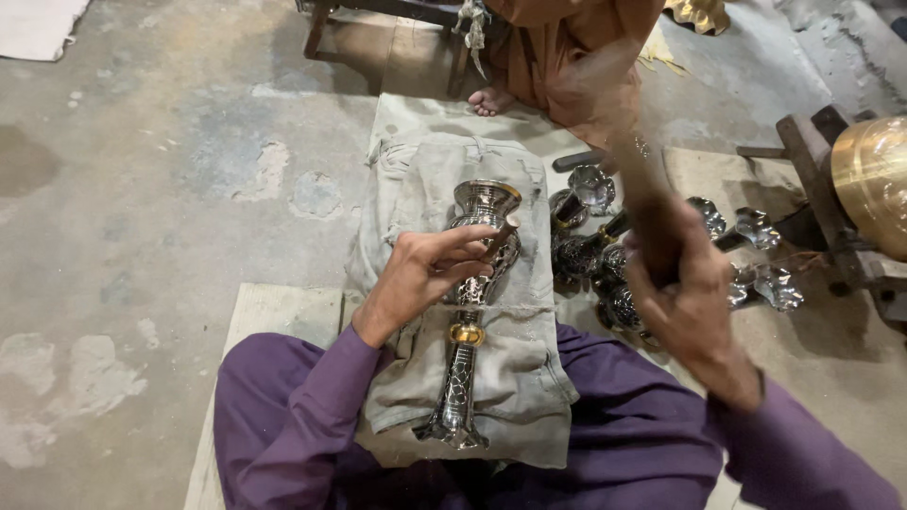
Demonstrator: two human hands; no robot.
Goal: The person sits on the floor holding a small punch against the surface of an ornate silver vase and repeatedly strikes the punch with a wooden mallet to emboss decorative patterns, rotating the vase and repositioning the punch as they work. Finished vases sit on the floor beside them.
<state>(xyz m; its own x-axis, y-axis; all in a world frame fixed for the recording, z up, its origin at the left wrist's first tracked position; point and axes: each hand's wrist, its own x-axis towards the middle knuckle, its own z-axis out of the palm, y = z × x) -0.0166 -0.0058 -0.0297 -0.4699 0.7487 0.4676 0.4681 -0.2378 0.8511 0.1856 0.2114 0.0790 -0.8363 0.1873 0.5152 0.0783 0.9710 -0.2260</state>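
Head view: an engraved metal vase (470,312) lies on a grey cloth (515,368) across the person's lap.
It looks rigid, fairly heavy and slick; the narrow neck offers the surest grip. The left hand (425,274) pinches a small chisel (501,236) against the vase body; the right hand (685,293) is closed around a blurred hammer handle (642,189).

vase (470,312): tall metal, silver with dark etched pattern, brass ring at the stem | pose: on its side, flared mouth at 12 o'clock, foot at 6 | punch (501,236): short thin rod, tip on vase body near the neck | hammer (642,198): raised, motion-blurred, at 3 o'clock of vase
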